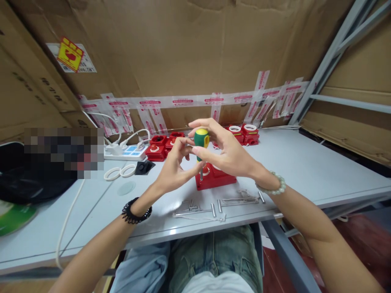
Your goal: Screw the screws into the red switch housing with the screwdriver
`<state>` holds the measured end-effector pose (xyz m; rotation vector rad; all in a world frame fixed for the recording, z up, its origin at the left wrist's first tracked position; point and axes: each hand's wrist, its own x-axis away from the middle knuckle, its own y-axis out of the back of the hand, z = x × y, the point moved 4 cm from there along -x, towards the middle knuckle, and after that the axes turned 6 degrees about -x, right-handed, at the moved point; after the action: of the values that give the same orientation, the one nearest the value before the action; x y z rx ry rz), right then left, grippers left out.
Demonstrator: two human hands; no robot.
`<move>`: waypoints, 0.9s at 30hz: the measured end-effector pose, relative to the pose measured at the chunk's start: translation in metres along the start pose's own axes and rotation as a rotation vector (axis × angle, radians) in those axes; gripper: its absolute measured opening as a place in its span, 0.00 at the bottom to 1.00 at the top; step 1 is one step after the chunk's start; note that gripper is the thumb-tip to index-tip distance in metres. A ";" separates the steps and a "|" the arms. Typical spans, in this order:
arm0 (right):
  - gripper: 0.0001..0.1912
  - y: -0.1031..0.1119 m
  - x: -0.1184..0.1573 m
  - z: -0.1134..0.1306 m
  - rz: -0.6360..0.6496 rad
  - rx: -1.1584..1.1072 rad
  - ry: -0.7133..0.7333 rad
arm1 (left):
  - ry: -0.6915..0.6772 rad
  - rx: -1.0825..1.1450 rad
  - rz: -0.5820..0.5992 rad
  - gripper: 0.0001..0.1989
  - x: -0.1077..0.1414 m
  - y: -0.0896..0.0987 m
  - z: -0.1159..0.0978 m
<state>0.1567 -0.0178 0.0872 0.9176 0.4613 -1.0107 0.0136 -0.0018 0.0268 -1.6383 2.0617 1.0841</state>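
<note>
A screwdriver [201, 139] with a green and yellow handle stands almost upright between my hands. My right hand [224, 148] grips the handle, its thumb in front and its fingers behind. My left hand [179, 167] curls round the lower handle, thumb on the near side; part of its hold is hidden. The metal shaft points down at a red box-shaped housing [216, 184] on the table, and whether the tip touches a screw cannot be seen. In front of the housing lie metal rods [195, 212], short metal pins [213, 210] and white cords [241, 200].
Red housings [156, 153] stand behind my left hand, and others with white rings [250, 134] stand at the back right. A power strip [126, 152], white rings [112, 174], a black part [144, 167] and a clear disc [126, 188] lie at left. Cardboard [195, 49] walls the back.
</note>
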 end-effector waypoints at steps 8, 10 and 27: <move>0.17 0.001 -0.001 -0.007 -0.147 0.109 -0.009 | 0.012 -0.021 -0.045 0.25 0.001 -0.002 -0.001; 0.17 -0.001 0.000 -0.008 -0.134 0.108 -0.005 | 0.009 -0.007 -0.053 0.25 0.001 -0.001 -0.001; 0.18 -0.001 0.000 -0.009 -0.119 0.047 -0.044 | 0.002 -0.068 -0.057 0.12 -0.002 0.002 0.000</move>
<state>0.1562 -0.0108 0.0819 0.9164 0.4605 -1.1517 0.0124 -0.0003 0.0281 -1.7194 1.9872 1.1464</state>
